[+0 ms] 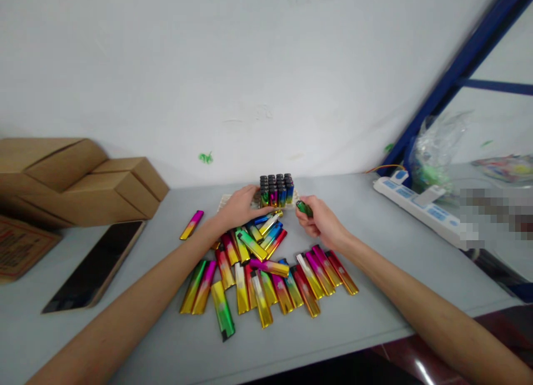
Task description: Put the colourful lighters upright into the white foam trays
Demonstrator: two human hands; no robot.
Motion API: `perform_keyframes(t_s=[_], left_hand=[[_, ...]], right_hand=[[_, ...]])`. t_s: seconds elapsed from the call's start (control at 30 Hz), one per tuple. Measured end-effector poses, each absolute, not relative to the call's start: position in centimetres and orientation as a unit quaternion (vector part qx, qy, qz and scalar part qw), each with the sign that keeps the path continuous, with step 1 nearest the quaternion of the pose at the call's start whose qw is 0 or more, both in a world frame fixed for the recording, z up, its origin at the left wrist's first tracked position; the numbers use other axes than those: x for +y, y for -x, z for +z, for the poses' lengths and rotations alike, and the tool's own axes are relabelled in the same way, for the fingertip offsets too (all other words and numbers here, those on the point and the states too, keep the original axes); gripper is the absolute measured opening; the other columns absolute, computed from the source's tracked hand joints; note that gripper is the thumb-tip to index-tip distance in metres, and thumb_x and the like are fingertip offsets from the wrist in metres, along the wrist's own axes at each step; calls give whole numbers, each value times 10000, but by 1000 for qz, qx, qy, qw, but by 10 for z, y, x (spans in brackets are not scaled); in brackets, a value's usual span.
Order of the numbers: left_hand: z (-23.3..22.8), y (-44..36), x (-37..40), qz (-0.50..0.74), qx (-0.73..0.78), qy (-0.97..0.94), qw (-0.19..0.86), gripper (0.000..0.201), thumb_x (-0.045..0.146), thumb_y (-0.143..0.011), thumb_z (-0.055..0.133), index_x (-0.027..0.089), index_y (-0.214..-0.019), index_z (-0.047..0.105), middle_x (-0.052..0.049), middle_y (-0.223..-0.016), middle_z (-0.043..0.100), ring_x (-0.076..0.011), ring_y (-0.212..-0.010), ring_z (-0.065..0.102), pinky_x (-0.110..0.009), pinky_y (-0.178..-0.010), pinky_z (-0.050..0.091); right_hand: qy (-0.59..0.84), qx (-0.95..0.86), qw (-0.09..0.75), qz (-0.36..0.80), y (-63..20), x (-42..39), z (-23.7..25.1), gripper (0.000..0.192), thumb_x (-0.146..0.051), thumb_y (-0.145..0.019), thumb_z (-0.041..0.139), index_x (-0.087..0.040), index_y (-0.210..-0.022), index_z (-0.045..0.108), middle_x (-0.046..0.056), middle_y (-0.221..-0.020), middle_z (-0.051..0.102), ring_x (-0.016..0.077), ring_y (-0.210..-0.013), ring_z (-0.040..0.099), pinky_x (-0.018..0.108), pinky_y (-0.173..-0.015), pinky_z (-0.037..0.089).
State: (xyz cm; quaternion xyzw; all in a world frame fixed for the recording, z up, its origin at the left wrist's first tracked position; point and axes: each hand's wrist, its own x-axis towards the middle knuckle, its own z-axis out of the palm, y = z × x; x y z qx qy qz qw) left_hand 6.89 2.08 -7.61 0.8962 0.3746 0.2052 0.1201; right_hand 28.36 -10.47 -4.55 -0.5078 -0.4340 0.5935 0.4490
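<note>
A block of upright lighters [277, 191] with black tops stands in a pale tray [225, 199] near the wall. My left hand [240, 207] rests against the block's left side, fingers curled on it. A green lighter [304, 208] is pinched in my right hand [321, 223], just right of the block. In front of both hands lies a pile of several shiny multicoloured lighters [266, 274] on the grey table [375, 296]. One pink and yellow lighter [191, 224] lies apart at the left.
Cardboard boxes [79, 180] are stacked at the left, with a dark flat panel [95, 266] in front of them. A white power strip [420, 207] and a clear plastic bag [437, 152] sit at the right by a blue frame [458, 69].
</note>
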Motion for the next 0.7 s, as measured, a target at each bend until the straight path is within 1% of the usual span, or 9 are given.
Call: perform_keyframes(t_s=[0.07, 0.13, 0.23, 0.3, 0.43, 0.53, 0.6, 0.63, 0.7], left_hand=[[-76, -69, 20, 205, 372, -897, 122, 675, 720, -865, 604, 145, -1220, 608, -169, -1248, 679, -350, -1147, 642, -469, -1017, 494], [-75, -69, 20, 202, 371, -898, 121, 669, 715, -868, 604, 143, -1214, 610, -172, -1247, 680, -350, -1148, 642, -468, -1018, 495], [-76, -69, 21, 199, 373, -899, 117, 683, 719, -867, 602, 138, -1227, 609, -180, -1269, 673, -358, -1167, 637, -470, -1030, 491], [-76, -69, 21, 199, 376, -898, 116, 702, 727, -862, 599, 137, -1242, 607, -181, -1280, 670, -364, -1177, 634, -474, -1037, 489], [-77, -69, 22, 203, 370, -899, 114, 689, 731, -864, 589, 149, -1232, 613, -171, -1258, 680, -365, -1170, 636, -485, -1031, 494], [-77, -69, 22, 202, 369, -900, 116, 674, 724, -874, 586, 145, -1218, 613, -175, -1240, 684, -361, -1152, 644, -483, -1019, 500], [-77, -69, 22, 203, 368, -899, 119, 669, 720, -878, 586, 146, -1221, 610, -174, -1240, 683, -355, -1146, 646, -474, -1016, 500], [-77, -69, 22, 205, 367, -899, 121, 665, 717, -878, 587, 149, -1224, 610, -172, -1242, 683, -352, -1147, 645, -471, -1018, 500], [-76, -69, 21, 209, 363, -900, 125, 663, 711, -877, 595, 149, -1227, 614, -172, -1250, 682, -348, -1155, 642, -469, -1027, 495]], right_hand=[[503, -426, 446, 605, -286, -103, -46, 536, -630, -958, 428, -216, -618, 410, -104, -524, 202, 63, -432, 96, 216, -403, 68], [486, -426, 456, 612, -290, -101, -47, 563, -701, -954, 419, -201, -716, 524, -101, -548, 243, 66, -443, 123, 214, -420, 94], [443, -444, 489, 607, -297, -96, -48, 504, -663, -962, 461, -194, -911, 638, -71, -628, 391, 75, -479, 243, 218, -458, 212], [422, -466, 508, 588, -302, -94, -47, 419, -587, -953, 543, -188, -957, 673, -38, -720, 482, 89, -552, 357, 233, -507, 296], [424, -545, 509, 514, -311, -93, -44, 294, -448, -906, 687, -188, -1039, 716, -22, -779, 567, 111, -678, 487, 254, -622, 410], [443, -572, 500, 477, -315, -91, -45, 316, -410, -845, 766, -191, -1069, 721, 15, -903, 704, 130, -790, 614, 287, -763, 500], [455, -569, 513, 454, -316, -87, -48, 344, -410, -791, 812, -191, -1039, 716, 48, -987, 760, 163, -883, 684, 331, -859, 536], [462, -570, 521, 437, -316, -84, -51, 357, -413, -770, 826, -191, -1024, 709, 57, -994, 775, 182, -912, 705, 356, -890, 548], [472, -579, 535, 395, -318, -77, -58, 374, -414, -747, 840, -192, -1009, 693, 65, -979, 787, 211, -927, 729, 393, -892, 577]])
